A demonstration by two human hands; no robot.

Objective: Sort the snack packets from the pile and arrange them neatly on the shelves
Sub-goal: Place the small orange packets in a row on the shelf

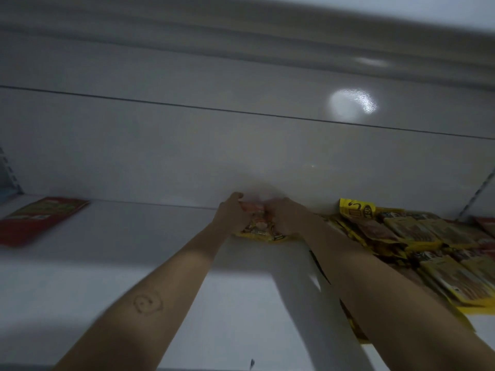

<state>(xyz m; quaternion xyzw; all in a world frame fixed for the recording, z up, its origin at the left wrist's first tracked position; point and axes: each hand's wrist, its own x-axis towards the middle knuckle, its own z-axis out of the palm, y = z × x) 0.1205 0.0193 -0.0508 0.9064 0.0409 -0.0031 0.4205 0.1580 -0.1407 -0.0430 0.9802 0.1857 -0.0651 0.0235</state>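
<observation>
Both my left grip (231,212) and right grip (284,215) curl round a yellow snack packet (263,232), which lies near the back wall (187,145) on the white shelf (134,236). Just right crowd more yellow packets (417,236); a red packet (40,219) lies well left.

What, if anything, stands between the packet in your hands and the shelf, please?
Nothing visible does: the left hand and right hand grip the packet, which rests on the shelf, left of the yellow pile.
</observation>
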